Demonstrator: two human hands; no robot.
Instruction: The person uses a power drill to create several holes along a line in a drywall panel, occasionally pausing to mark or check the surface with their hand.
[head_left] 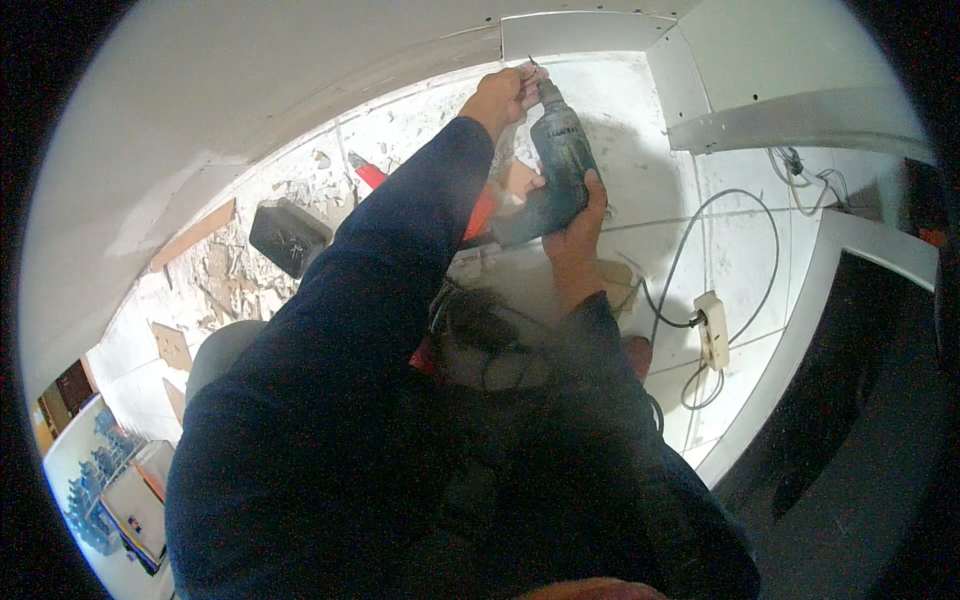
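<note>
My right hand (578,238) is wrapped round the handle of a worn grey-green power drill (563,150), whose nose points away from me toward the board at the far side. At the drill's chuck, my left hand (508,96) has its fingers pinched together. A thin dark pointed piece, like a screw (532,62), sticks out past those fingertips. The fingers hide how it meets the drill. Under my left forearm lies a red-handled tool (368,172), partly covered by the sleeve.
White boards (570,33) stand along the far side and left. A black box-like object (288,238) rests among scraps on the tiles. To the right are a cream power strip (711,330) with looped cables and a white-framed dark panel (835,370). Papers (135,510) lie lower left.
</note>
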